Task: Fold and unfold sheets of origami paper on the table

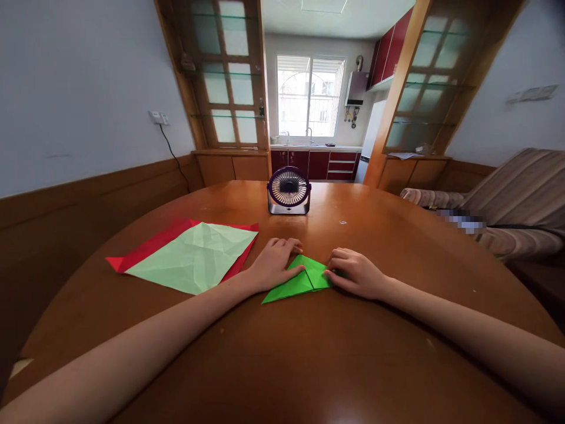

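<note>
Two bare forearms come in over the near edge of the round wooden table point(309, 365), and both hands are down on a folded green paper point(300, 281) that lies about midway across it. The left hand point(274, 263) lies open and flat, palm pressing the paper's left part, thumb laid along a crease, likely to pin the fold in place. The right hand point(355, 272) sits loosely curled, fingertips pinching the paper's right tip against the wood, steadying that corner, it seems. Toward the left edge lies a pale green sheet point(194, 257), creased and spread open on top of a red sheet point(150, 244), well apart from the hands. At the far edge a small purple fan point(289, 189) stands upright, facing the person. The tabletop is glossy and brown; beyond it a kitchen window glows, and a striped sofa point(521, 194) sits off the right edge.
</note>
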`<state>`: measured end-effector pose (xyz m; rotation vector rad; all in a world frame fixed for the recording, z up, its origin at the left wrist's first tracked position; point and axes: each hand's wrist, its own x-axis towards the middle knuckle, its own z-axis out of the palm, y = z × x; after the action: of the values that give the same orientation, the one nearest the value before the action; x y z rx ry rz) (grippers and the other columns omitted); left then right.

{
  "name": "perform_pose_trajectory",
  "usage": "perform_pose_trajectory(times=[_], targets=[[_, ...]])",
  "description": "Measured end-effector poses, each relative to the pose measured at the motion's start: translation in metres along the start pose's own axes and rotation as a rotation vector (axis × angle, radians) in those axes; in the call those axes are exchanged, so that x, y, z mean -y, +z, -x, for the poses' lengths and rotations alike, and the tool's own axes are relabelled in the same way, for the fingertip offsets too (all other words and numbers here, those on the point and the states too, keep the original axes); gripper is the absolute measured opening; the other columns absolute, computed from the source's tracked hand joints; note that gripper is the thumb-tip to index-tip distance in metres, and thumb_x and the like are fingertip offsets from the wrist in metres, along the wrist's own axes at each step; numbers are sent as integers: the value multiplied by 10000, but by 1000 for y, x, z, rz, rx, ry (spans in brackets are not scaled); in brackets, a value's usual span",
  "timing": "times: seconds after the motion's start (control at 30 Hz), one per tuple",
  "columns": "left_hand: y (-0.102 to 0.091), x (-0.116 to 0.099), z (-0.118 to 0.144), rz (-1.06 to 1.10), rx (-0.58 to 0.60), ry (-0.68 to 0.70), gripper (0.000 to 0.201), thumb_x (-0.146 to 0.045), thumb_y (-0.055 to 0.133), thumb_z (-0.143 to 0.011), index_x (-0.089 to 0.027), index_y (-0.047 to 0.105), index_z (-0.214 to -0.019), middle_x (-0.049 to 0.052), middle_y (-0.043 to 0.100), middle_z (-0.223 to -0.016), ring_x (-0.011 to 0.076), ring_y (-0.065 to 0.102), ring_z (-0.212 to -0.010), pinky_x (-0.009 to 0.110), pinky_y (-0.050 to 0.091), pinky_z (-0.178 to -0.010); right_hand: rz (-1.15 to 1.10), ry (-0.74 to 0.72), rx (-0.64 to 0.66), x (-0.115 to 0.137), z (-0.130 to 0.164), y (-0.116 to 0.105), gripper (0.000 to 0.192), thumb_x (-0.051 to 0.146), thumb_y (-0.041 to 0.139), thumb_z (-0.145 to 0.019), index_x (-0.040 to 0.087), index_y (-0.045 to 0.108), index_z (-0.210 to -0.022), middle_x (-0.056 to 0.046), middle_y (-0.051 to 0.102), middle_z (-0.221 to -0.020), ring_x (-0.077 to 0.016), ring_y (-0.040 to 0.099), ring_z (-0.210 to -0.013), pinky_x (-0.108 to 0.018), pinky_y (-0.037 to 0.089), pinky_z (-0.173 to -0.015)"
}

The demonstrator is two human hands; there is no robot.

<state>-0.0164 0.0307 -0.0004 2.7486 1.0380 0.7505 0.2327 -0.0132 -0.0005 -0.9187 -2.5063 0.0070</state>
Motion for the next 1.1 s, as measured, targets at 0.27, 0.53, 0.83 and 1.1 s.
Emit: perform_pose_trajectory(times=[0.27,0.53,0.83,1.1], targets=[[-1,7,-3,266,24,-134,533,-313,720,-748,-157,520,-1217,60,633,-971,227,579,-895,359,442,-806,-44,165,64,2,-33,11,255,378,622,-864,151,642,-979,-94,593,-968,-208,568,-876,-336,458,-790],[-1,16,-10,630,106,-256,267,-352,667,-788,-142,690,-951,47,683,-822,167,609,-748,266,443,-658,-464,384,180,-18,-44,-1,258,380,712,-748,142,617,-780,-16,586,-749,-128,521,-656,-247,401,-587],[-10,14,-10,757,200,-324,268,-412,735,-724,-150,741,-781,46,706,-737,147,599,-649,261,454,-618,-829,514,254,-23,-43,-8,327,422,802,-641,140,645,-693,11,599,-638,-86,490,-569,-226,357,-543],[-22,4,-10,924,280,-425,352,-484,712,-740,-133,697,-717,16,630,-628,109,539,-570,236,410,-567,-854,548,255,-21,-43,-16,300,408,821,-623,150,687,-697,-4,650,-666,-87,525,-573,-223,383,-542]])
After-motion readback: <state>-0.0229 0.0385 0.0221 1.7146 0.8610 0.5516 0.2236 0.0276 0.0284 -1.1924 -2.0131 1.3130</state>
